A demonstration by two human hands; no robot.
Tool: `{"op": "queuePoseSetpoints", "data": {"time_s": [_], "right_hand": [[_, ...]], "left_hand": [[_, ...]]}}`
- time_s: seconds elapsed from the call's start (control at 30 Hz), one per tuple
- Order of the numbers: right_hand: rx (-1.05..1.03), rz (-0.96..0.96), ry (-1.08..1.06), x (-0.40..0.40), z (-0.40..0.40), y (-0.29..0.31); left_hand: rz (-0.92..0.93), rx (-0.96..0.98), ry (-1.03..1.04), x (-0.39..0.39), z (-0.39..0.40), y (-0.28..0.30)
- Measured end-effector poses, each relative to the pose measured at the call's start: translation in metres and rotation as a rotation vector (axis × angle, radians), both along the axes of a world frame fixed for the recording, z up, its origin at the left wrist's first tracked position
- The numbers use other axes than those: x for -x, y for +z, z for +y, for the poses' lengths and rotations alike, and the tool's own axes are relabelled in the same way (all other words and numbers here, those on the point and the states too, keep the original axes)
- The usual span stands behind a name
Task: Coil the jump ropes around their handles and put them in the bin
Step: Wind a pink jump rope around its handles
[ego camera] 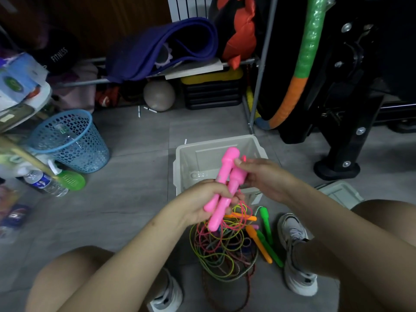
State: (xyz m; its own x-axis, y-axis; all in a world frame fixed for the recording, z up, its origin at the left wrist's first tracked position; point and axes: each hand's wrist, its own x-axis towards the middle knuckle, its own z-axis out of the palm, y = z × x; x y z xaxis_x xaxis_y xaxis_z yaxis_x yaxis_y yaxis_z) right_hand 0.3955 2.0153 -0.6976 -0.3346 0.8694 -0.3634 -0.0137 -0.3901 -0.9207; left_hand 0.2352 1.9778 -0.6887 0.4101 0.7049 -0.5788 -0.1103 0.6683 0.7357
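Note:
My left hand grips two pink jump-rope handles side by side, held upright over the near edge of the white bin. My right hand pinches the pink rope close to the handles' upper ends. The pink rope trails down into a tangled pile of ropes on the floor between my feet. Orange handles and green handles lie at the pile's right side.
A blue mesh wastebasket stands at the left with a water bottle and green paddle beside it. A bin lid lies at the right. A rack with a purple mat, a ball and black equipment stands behind the bin.

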Motion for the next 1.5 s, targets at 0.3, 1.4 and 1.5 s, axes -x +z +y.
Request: {"op": "queuePoseSetpoints", "data": {"time_s": [0.3,1.4,1.5], "right_hand": [[0.009,0.223,-0.099,-0.009,0.004,0.008],[-0.186,-0.306,-0.034,0.003,-0.008,0.017],[-0.367,-0.767,-0.218,-0.003,-0.002,0.015]], "left_hand": [[-0.108,-0.031,-0.101,0.014,-0.002,0.010],[-0.130,0.005,-0.120,0.006,-0.005,0.005],[-0.178,0.006,-0.120,0.014,-0.003,0.010]]}}
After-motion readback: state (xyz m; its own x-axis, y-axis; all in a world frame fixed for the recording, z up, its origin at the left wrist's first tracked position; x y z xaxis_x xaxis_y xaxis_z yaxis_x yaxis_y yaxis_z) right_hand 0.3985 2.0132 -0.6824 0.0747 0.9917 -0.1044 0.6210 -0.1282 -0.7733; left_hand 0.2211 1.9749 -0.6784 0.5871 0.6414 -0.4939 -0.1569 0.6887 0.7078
